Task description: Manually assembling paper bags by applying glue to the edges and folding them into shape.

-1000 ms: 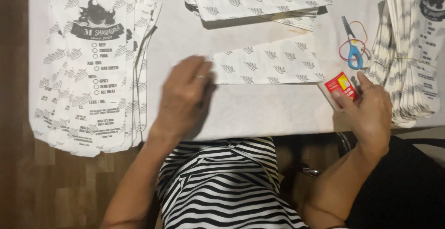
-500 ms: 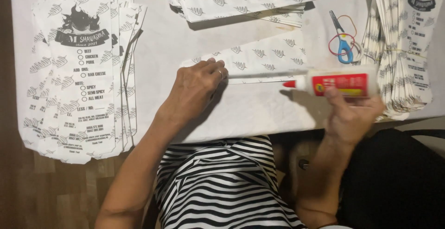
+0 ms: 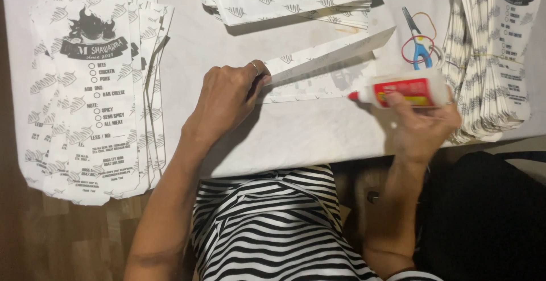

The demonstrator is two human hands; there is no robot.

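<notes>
A printed paper sheet lies mid-table, its flap lifted by the left hand, fingers pinching the near end. The right hand grips a glue bottle — red tip at the sheet's edge. Bare tabletop lies below; paper stacks crowd the sides, partly cut off.

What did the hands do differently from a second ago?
The right hand turned the glue bottle sideways, its red tip pointing at the paper sheet. The left hand lifted that sheet's flap. The scissors and paper stacks stayed put.
</notes>
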